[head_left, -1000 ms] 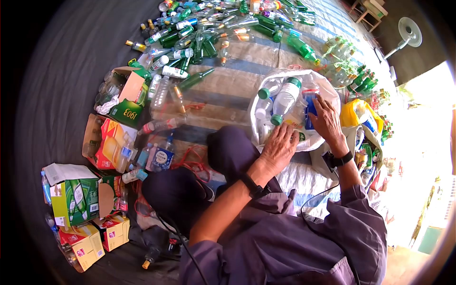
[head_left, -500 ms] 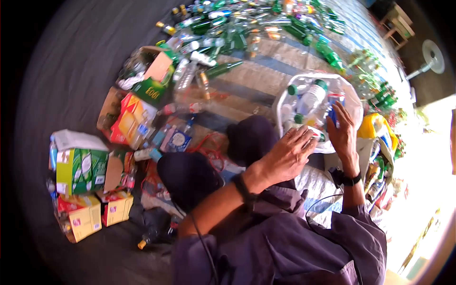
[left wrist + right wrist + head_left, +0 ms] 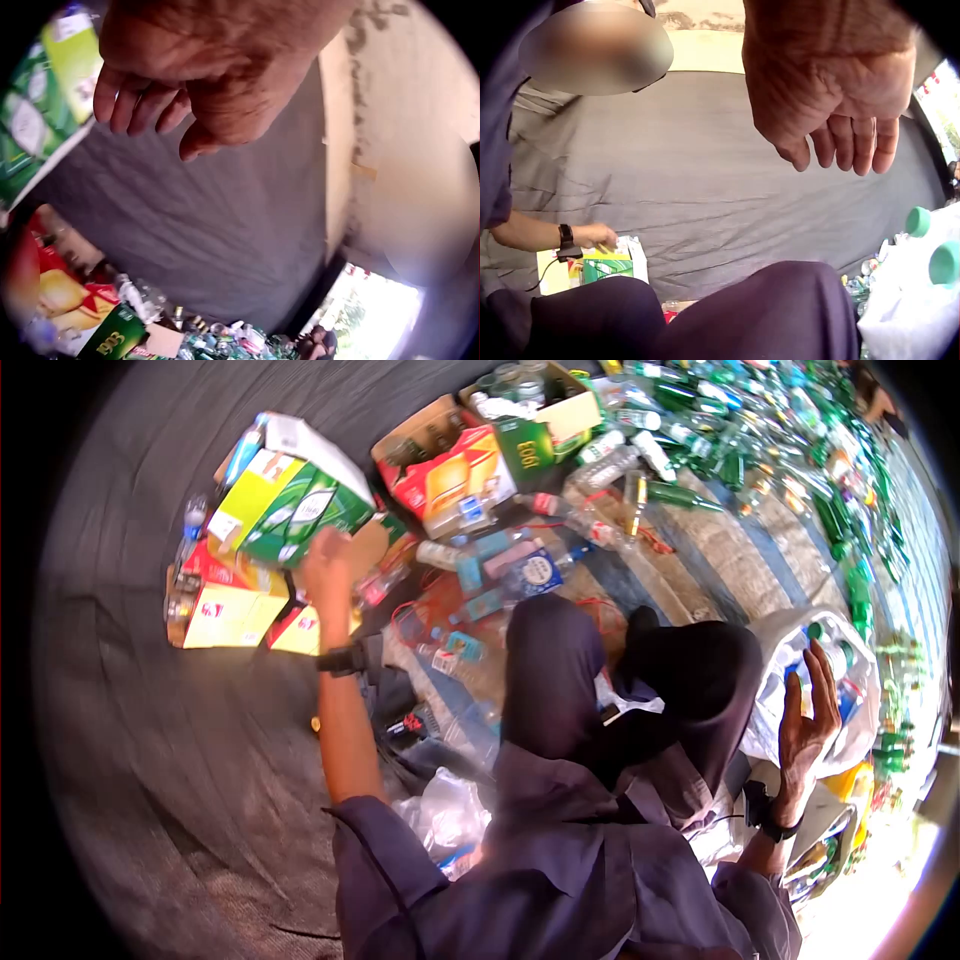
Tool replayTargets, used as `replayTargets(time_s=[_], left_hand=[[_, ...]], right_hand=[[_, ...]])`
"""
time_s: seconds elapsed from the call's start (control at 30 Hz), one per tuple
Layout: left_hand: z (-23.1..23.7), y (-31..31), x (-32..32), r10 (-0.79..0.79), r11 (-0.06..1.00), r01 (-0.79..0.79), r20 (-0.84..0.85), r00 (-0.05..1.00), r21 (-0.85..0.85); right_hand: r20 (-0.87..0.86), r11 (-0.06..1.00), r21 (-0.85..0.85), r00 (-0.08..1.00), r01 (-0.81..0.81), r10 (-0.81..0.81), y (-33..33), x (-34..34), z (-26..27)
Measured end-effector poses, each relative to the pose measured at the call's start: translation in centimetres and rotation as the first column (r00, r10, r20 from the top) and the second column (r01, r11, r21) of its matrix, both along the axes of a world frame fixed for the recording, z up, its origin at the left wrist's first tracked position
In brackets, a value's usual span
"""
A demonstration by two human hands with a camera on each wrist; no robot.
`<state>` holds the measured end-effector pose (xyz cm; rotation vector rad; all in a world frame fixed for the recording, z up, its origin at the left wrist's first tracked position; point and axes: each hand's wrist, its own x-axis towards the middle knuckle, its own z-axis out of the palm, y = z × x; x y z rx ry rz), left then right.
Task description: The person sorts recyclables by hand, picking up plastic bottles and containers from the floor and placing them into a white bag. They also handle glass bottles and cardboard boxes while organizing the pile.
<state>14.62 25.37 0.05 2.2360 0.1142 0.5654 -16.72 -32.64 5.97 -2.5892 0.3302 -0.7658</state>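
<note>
Carton [image 3: 288,508], green beside lime, white-flapped (brightly printed)

Hands, two, both mine: left hand [image 3: 326,572] upper left of the head view, right hand [image 3: 808,725] at right. Black wristbands [image 3: 343,660]: two, one per wrist. Cardboard boxes, upper left to top centre: I make five: one green-and-white box [image 3: 305,510], two cream boxes [image 3: 230,622], one red-and-orange box [image 3: 470,472], one green 1903 box [image 3: 525,450]. White sack [image 3: 858,738], right: one. Green caps [image 3: 946,264], lower right of right wrist view: two. Bottle heap [image 3: 735,435], upper right: too many to count.
</note>
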Motion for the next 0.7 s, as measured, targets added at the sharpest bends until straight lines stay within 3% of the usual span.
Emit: replayTargets(time_s=[0.03,0.1,0.13,0.17,0.2,0.23,0.27,0.3,0.33,0.37,0.4,0.43,0.47,0.5,0.53,0.57,0.63,0.7], left_hand=[[-3.6,2.6,-0.4,0.050,0.999,-0.047,-0.107,0.993,0.027],[-12.2,6.1,-3.1,0.021,0.971,-0.121,-0.431,0.902,-0.205],[-19.5,8.8,-4.8,0.003,0.964,0.068,-0.266,0.964,0.257],[-21.1,8.1,-8.8,-0.254,0.886,0.292,-0.149,0.956,0.361],[-25.2,8.0,-11.7,-0.087,0.931,0.230,-0.438,0.895,0.284],[-31.4,10.8,-13.6,-0.245,0.513,0.512,-0.454,0.857,0.689],[-44.1,13.1,-16.0,-0.129,0.483,0.403,-0.393,0.911,0.777],[-42.0,10.2,-17.7,0.062,0.883,0.244,-0.615,0.786,0.401],[-41.8,8.1,-20.0,0.080,0.989,-0.147,-0.831,0.551,-0.003],[-45.5,8.7,-23.0,-0.226,0.974,0.182,-0.579,0.784,-0.134],[-41.8,4.7,-22.6,-0.056,0.955,-0.227,-0.864,0.500,-0.193],[-44.7,4.7,-24.5,-0.106,0.956,0.267,-0.707,0.699,0.121],[-43.5,2.4,-25.4,-0.028,0.988,0.135,-0.777,0.629,0.074],[-36.8,-1.6,-24.0,0.078,0.978,-0.208,-0.925,0.372,-0.001],[-41.8,-2.2,-27.2,0.182,0.929,-0.368,-0.804,0.566,-0.049],[-46.5,-2.4,-29.6,0.179,0.924,-0.371,-0.757,0.628,-0.089],[-45.1,-5.6,-32.1,0.252,0.906,-0.423,-0.817,0.518,0.011],[-42.8,-7.8,-32.8,0.209,0.925,-0.380,-0.860,0.466,0.019]], right_hand=[[-0.003,1.000,0.014,1.000,-0.014,0.014,0.8,0.6,0.2],[-0.030,0.999,0.031,0.999,-0.034,0.035,2.3,1.7,0.6],[-0.040,0.998,0.015,0.997,-0.066,0.066,2.8,2.2,0.5],[-0.050,0.995,-0.002,0.994,-0.096,0.096,3.4,2.7,0.4],[-0.069,0.994,0.012,0.991,-0.111,0.112,4.0,3.2,0.4],[-0.081,0.990,-0.008,0.987,-0.141,0.140,4.7,3.8,0.4],[-0.093,0.986,0.016,0.982,-0.164,0.164,5.2,4.3,0.4],[-0.105,0.982,0.038,0.977,-0.184,0.187,5.6,4.8,0.3],[-0.120,0.981,0.047,0.973,-0.191,0.195,6.1,5.2,0.3],[-0.127,0.976,0.067,0.968,-0.209,0.216,6.3,5.7,0.2],[-0.154,0.977,0.066,0.965,-0.205,0.213,6.8,6.1,0.4],[-0.181,0.978,0.067,0.961,-0.199,0.208,7.3,6.5,0.5],[-0.195,0.976,0.073,0.957,-0.205,0.216,7.5,6.9,0.1],[-0.206,0.977,0.099,0.956,-0.191,0.208,7.4,7.2,-0.3],[-0.217,0.977,0.124,0.956,-0.173,0.197,7.5,7.5,-0.7],[-0.228,0.977,0.129,0.954,-0.170,0.196,7.7,7.8,-1.0],[-0.240,0.973,0.172,0.951,-0.156,0.195,7.8,8.3,-1.6],[-0.278,0.973,0.168,0.940,-0.157,0.200,7.8,8.9,-2.2]])
